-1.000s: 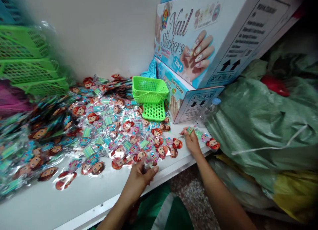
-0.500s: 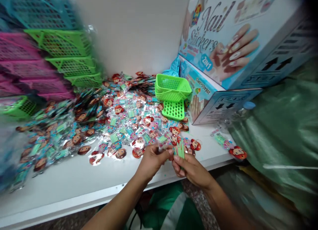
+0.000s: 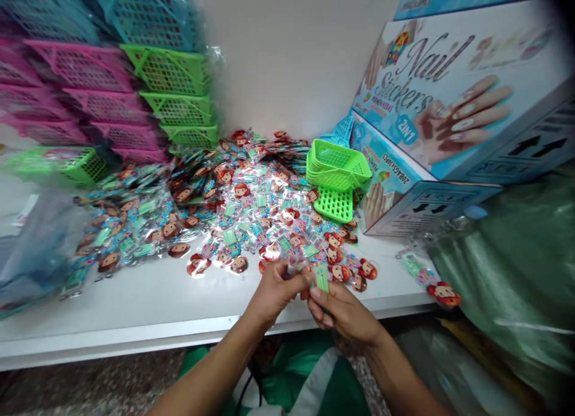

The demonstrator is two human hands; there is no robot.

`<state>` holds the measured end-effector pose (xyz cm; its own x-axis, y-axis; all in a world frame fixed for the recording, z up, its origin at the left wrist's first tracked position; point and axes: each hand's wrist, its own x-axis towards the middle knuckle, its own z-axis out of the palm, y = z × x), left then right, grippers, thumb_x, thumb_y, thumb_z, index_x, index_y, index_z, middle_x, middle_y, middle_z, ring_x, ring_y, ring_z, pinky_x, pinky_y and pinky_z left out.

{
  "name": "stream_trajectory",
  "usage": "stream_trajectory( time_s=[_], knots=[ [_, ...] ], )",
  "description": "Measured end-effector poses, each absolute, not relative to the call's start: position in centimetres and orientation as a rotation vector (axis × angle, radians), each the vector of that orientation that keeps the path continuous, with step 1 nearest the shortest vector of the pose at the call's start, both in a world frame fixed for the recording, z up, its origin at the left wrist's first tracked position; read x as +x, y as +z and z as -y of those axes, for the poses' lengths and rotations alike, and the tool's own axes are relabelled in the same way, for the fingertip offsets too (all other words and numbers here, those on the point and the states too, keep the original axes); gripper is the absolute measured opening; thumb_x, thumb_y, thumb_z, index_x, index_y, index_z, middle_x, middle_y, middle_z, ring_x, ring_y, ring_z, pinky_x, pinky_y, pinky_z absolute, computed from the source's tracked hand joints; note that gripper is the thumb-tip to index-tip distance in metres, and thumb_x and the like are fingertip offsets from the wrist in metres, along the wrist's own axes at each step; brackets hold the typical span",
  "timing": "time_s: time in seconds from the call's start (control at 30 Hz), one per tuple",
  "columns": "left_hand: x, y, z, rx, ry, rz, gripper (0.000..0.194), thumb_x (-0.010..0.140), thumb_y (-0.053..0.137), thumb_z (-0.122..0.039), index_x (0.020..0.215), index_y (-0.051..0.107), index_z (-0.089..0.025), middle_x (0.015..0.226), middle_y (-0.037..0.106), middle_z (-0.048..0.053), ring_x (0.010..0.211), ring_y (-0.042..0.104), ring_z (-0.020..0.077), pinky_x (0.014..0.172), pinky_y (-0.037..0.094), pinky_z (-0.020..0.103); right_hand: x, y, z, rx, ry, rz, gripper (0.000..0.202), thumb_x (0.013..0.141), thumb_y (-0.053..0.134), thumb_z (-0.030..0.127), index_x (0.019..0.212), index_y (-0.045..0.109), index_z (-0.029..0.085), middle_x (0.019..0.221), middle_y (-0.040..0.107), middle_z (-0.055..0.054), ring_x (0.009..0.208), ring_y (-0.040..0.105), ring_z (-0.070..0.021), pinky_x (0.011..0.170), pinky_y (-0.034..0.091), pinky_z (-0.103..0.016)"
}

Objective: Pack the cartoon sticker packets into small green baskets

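My right hand (image 3: 345,313) is closed on a small bunch of thin light-green sticks (image 3: 320,277), which stand up between thumb and fingers. Close against it on the left, my left hand (image 3: 275,291) is pinched, its fingertips touching the bunch's side; what lies between them is too small to make out. Just beyond both hands spreads a heap of small clear packets (image 3: 263,203) with green pieces inside and red- or brown-haired cartoon heads on them. Both hands are above the front edge of the white table (image 3: 179,311).
Bright green baskets (image 3: 338,164) are nested behind the heap. Stacked pink baskets (image 3: 96,74) and blue baskets (image 3: 153,14) rise at the left. Nail sticker boxes (image 3: 431,86) stand at the right, near a single packet (image 3: 429,278) and a green sack (image 3: 516,266).
The view has swung left, so things appear further right. The green sticks, fanned out before, now sit closer together in my right hand. My left hand stays pinched beside them.
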<state>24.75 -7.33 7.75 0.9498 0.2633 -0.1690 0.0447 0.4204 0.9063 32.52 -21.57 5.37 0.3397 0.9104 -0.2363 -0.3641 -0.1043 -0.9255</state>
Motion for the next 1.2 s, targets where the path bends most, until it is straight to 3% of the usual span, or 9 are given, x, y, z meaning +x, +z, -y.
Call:
stream_trajectory(
  time_s=[0.27,0.57,0.77,0.93,1.07,1.2],
  knots=[
    [24.4,8.2,7.0,1.260,0.189,-0.268,0.012,0.069,0.060,-0.018,0.059,0.054,-0.015,0.049,0.051,-0.005,0.045,0.046,0.0082,0.051,0.036,0.022,31.8,5.4,21.9,-1.226,1.284,0.567,0.031,0.089,0.050,0.044,0.091,0.056,0.014,0.059,0.048,0.005,0.038,0.035,-0.0029,0.039,0.026,-0.017],
    [24.7,9.1,6.1,1.219,0.466,-0.533,0.013,0.066,0.062,-0.023,0.059,0.054,-0.016,0.048,0.041,-0.007,0.042,0.031,0.0048,0.042,0.024,0.020,33.3,4.4,26.1,-1.280,1.251,0.454,0.034,0.086,0.055,0.047,0.088,0.057,0.013,0.057,0.046,0.005,0.039,0.033,-0.0021,0.038,0.022,-0.016],
    [24.5,8.8,9.3,1.588,-0.063,-0.162,0.027,0.064,0.072,-0.032,0.049,0.057,-0.014,0.048,0.045,-0.004,0.049,0.037,0.0071,0.046,0.026,0.020,35.0,5.6,30.1,-1.230,1.056,0.322,0.029,0.084,0.059,0.042,0.090,0.057,0.013,0.059,0.044,0.005,0.043,0.032,-0.0032,0.041,0.023,-0.018],
    [25.4,8.7,12.2,1.315,0.045,-0.242,0.025,0.071,0.069,-0.033,0.088,0.066,-0.016,0.066,0.059,-0.002,0.063,0.050,0.0103,0.064,0.038,0.022,33.5,6.7,29.4,-1.175,1.156,0.406,0.028,0.087,0.056,0.040,0.089,0.058,0.012,0.058,0.046,0.004,0.043,0.032,-0.0032,0.043,0.024,-0.019],
    [25.2,9.1,11.8,1.326,0.024,-0.200,0.016,0.075,0.063,-0.028,0.069,0.061,-0.013,0.059,0.055,-0.002,0.060,0.049,0.0104,0.062,0.038,0.023,32.5,6.3,27.9,-1.170,1.177,0.450,0.031,0.087,0.054,0.044,0.087,0.056,0.013,0.056,0.044,0.006,0.041,0.031,-0.0032,0.042,0.023,-0.019],
    [24.5,8.9,10.6,1.427,0.078,-0.310,0.018,0.068,0.066,-0.022,0.057,0.055,-0.014,0.052,0.045,-0.006,0.052,0.038,0.0064,0.052,0.030,0.020,32.3,6.3,26.8,-1.151,1.167,0.427,0.031,0.085,0.056,0.046,0.086,0.053,0.015,0.054,0.040,0.008,0.040,0.025,-0.0027,0.041,0.020,-0.018]
  ],
)
